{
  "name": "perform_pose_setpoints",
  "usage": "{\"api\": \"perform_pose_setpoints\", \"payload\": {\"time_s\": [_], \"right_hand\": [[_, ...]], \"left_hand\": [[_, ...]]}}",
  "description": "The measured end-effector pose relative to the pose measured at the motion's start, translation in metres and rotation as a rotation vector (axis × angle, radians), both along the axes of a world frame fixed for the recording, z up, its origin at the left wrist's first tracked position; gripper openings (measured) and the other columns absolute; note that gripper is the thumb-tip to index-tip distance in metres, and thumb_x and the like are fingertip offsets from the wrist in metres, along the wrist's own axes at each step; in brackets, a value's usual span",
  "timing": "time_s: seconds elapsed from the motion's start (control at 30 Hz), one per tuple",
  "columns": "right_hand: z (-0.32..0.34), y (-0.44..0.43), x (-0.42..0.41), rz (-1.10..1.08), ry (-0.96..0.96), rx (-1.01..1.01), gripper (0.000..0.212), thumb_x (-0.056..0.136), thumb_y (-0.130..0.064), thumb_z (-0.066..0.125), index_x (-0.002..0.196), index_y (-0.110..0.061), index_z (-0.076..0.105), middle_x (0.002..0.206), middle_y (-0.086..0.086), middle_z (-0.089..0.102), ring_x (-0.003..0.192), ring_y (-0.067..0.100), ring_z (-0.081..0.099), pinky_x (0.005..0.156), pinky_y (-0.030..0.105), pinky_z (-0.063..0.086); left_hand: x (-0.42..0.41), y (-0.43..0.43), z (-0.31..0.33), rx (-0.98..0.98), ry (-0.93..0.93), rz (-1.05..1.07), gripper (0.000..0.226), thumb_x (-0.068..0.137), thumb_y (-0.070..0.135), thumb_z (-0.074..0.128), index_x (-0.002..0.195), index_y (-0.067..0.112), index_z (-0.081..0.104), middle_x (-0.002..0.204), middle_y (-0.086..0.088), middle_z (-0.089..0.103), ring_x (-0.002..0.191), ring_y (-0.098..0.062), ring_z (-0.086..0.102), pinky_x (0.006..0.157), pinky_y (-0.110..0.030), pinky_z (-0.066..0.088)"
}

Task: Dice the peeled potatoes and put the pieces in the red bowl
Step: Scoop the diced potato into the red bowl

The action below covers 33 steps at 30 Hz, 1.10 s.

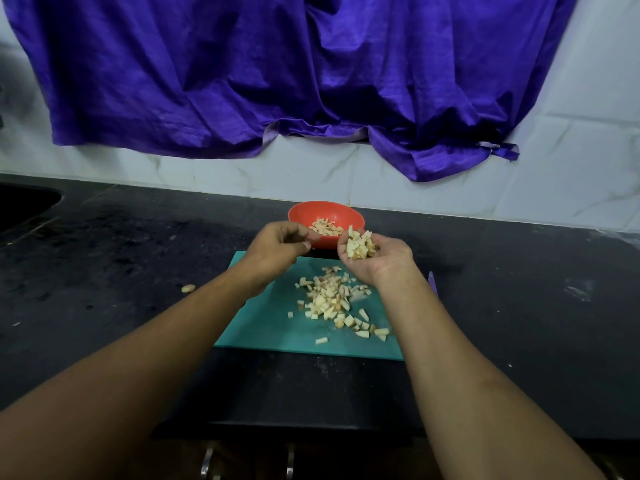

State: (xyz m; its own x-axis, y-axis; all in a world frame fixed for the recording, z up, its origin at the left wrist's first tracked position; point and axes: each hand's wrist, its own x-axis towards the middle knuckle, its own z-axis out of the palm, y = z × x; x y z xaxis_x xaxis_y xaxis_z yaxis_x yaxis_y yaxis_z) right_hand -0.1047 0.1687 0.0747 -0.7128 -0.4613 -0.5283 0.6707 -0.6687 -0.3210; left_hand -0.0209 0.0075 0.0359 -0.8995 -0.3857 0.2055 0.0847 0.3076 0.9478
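A handful of potato pieces (360,244) is held in the right hand (379,261). The hand is turned palm up and made into a cup, with the fingers curled up and pressed together, so that no bits slip out. It is held at the 5 o'clock edge of the red bowl (301,216), close enough for the bits to be tipped in.

The left hand (277,244) is at the 8 o'clock edge of the bowl. Its fingers are curled in toward the thumb, but it cannot be told if a bit is pinched there. It may be there to push bits off the other palm.

The bowl is set at 12 o'clock from the green cutting board (263,323), right by its far edge, so the way is short. Some diced potato (325,227) is already inside it. A big pile of pieces (329,297) lies on the board, so more handfuls are likely needed. No whole potato is seen.

A purple thing (432,282), maybe the knife, is laid at the 3 o'clock edge of the board, so both hands are free. One small bit (188,288) lies on the dark counter (121,254) at 9 o'clock from the board.
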Motion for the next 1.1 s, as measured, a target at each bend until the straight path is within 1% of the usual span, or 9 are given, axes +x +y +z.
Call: {"api": "perform_pose_setpoints", "payload": {"time_s": [0.17,0.43,0.53,0.67,0.7,0.77,0.8,0.93,1.1], "right_hand": [[0.022,-0.024,-0.038,-0.041,0.046,0.009,0.034,0.109,-0.018,0.034,0.114,0.003,0.060,0.087,0.020,0.063,0.074,0.033,0.064,0.062,0.041,0.058],[0.035,-0.077,-0.100,-0.012,0.192,0.242,0.034,0.107,-0.019,0.035,0.105,0.002,0.061,0.101,0.016,0.063,0.088,0.035,0.062,0.087,0.048,0.056],[0.022,-0.094,-0.117,0.153,0.343,0.454,0.038,0.104,-0.026,0.039,0.101,-0.001,0.067,0.110,0.009,0.068,0.093,0.028,0.064,0.099,0.046,0.050],[0.019,-0.102,-0.122,0.376,0.642,0.816,0.042,0.106,-0.026,0.036,0.129,-0.003,0.064,0.124,0.011,0.066,0.115,0.028,0.060,0.101,0.053,0.042],[0.021,-0.102,-0.120,0.399,0.719,0.884,0.041,0.106,-0.023,0.037,0.129,-0.002,0.064,0.116,0.010,0.066,0.104,0.022,0.063,0.097,0.045,0.047],[0.023,-0.104,-0.118,0.354,0.867,0.988,0.033,0.104,-0.016,0.045,0.122,0.001,0.067,0.097,0.006,0.072,0.071,0.011,0.064,0.069,0.028,0.051],[0.022,-0.105,-0.118,0.334,0.931,1.048,0.027,0.101,-0.012,0.051,0.118,0.001,0.069,0.094,0.005,0.074,0.070,0.011,0.065,0.065,0.026,0.051],[0.018,-0.100,-0.111,0.617,1.114,1.333,0.014,0.094,-0.008,0.068,0.107,-0.003,0.071,0.106,0.009,0.071,0.098,0.022,0.066,0.086,0.039,0.054],[0.037,-0.075,-0.108,0.490,1.099,1.142,0.023,0.099,-0.011,0.059,0.118,-0.003,0.070,0.118,0.011,0.070,0.106,0.025,0.066,0.091,0.040,0.056]], "left_hand": [[-0.015,-0.009,-0.019,0.063,-0.016,0.029,0.018,0.097,0.003,0.065,0.103,0.017,0.074,0.103,-0.002,0.074,0.088,-0.011,0.062,0.073,-0.028,0.051],[-0.034,-0.025,-0.050,0.125,0.067,0.082,0.018,0.096,0.006,0.068,0.102,0.022,0.075,0.100,0.000,0.074,0.099,-0.017,0.067,0.090,-0.033,0.057],[-0.035,-0.026,-0.053,0.129,0.081,0.062,0.018,0.095,0.006,0.069,0.104,0.020,0.075,0.101,-0.003,0.075,0.099,-0.016,0.067,0.093,-0.033,0.056],[-0.035,-0.026,-0.053,0.111,0.077,0.057,0.017,0.095,0.008,0.069,0.105,0.020,0.075,0.102,-0.001,0.075,0.102,-0.018,0.068,0.096,-0.035,0.056],[-0.034,-0.025,-0.053,0.107,0.074,0.059,0.016,0.095,0.008,0.069,0.105,0.020,0.075,0.102,-0.001,0.075,0.102,-0.018,0.068,0.096,-0.036,0.056],[-0.034,-0.025,-0.053,0.105,0.071,0.065,0.016,0.095,0.009,0.070,0.105,0.021,0.076,0.102,0.000,0.075,0.102,-0.018,0.069,0.096,-0.036,0.057],[-0.034,-0.025,-0.053,0.106,0.070,0.067,0.016,0.095,0.009,0.070,0.104,0.021,0.076,0.102,0.000,0.075,0.102,-0.018,0.069,0.097,-0.036,0.057],[-0.034,-0.025,-0.053,0.100,0.067,0.065,0.016,0.095,0.009,0.069,0.102,0.022,0.076,0.100,0.001,0.075,0.101,-0.017,0.069,0.097,-0.037,0.057],[-0.033,-0.025,-0.052,0.093,0.059,0.049,0.017,0.095,0.008,0.069,0.102,0.021,0.076,0.099,0.000,0.075,0.100,-0.018,0.069,0.097,-0.038,0.056]]}}
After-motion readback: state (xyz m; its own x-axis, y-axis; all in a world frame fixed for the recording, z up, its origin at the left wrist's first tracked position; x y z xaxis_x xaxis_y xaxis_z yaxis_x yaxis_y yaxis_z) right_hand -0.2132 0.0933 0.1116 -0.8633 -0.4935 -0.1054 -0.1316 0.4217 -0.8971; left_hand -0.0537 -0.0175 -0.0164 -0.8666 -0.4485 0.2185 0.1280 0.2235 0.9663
